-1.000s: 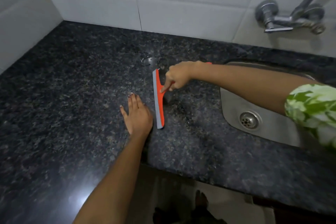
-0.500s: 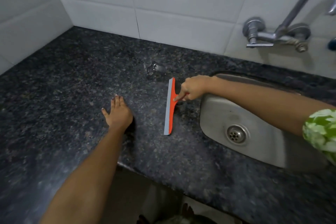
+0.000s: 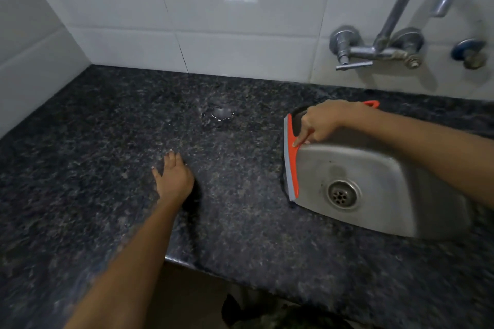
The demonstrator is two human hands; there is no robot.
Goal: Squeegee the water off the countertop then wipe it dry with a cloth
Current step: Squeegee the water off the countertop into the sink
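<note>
My right hand (image 3: 322, 123) grips the squeegee (image 3: 290, 160) at the sink's (image 3: 387, 168) left rim; left of the sink, my left hand (image 3: 173, 177) rests flat, fingers straight, on the counter (image 3: 107, 141).

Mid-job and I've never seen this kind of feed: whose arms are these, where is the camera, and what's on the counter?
There is no robot: a person wears one camera on the head, looking down at both hands. The right hand grips an orange squeegee, forefinger stretched along it, with its blade at the left rim of the steel sink. The left hand rests flat on the dark granite countertop. A small puddle lies near the back wall. No cloth is in view.
</note>
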